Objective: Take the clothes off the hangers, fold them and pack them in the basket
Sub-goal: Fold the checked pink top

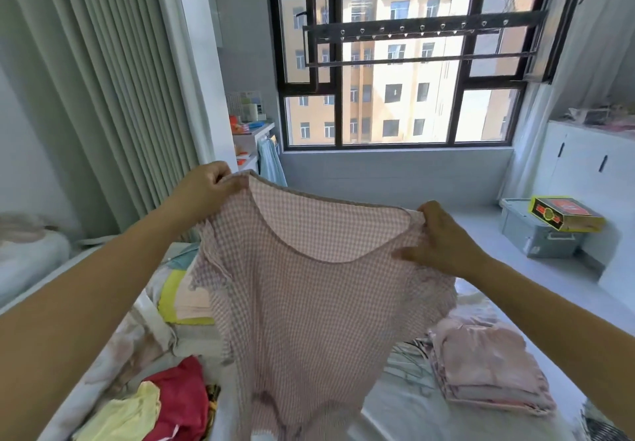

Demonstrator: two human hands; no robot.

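Note:
A pink-and-white checked garment (pixel 302 306) hangs spread in the air in front of me, above the bed. My left hand (pixel 209 186) pinches its upper left corner at the opening's edge. My right hand (pixel 439 238) grips the upper right corner, thumb on the fabric. A stack of folded pale pink clothes (pixel 488 368) lies on the bed at the right, with wire hangers (pixel 409 361) beside it, partly hidden by the garment. Red (pixel 182 396) and yellow (pixel 127 416) clothes lie at the lower left. No basket shows plainly.
The bed (pixel 405 409) has a light cover. Folded yellow and pink items (pixel 185 299) lie behind the garment at the left. A grey storage box (pixel 536 238) with a yellow carton (pixel 567 214) stands on the floor at the right. A drying rack (pixel 422 31) hangs by the window.

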